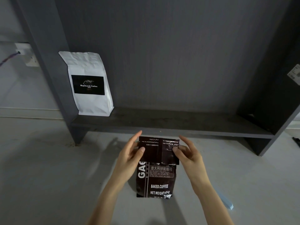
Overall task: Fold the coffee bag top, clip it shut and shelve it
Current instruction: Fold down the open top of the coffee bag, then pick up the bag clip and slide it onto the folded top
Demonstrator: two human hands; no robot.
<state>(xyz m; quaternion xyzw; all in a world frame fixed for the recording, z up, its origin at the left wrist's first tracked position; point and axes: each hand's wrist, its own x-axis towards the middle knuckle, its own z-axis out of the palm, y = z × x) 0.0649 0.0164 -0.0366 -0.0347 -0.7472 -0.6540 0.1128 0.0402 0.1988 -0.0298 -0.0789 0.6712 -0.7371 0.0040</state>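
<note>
fingers of the left hand spread up behind the folded-over top flap of the dark coffee bag, with the thumb pressed on the flap's front, so the flap is pinched at its left edge. right hand does the same at the flap's right edge: thumb on the front, fingers loosely extended behind. the bag stands upright on the pale floor, just in front of the grey shelf, its top bent down toward the camera so the print on the flap reads upside down. a white coffee bag stands at the left end of that shelf, leaning against the side panel. a light blue clip lies on the floor to the right of the dark bag, partly hidden behind the right forearm.
</note>
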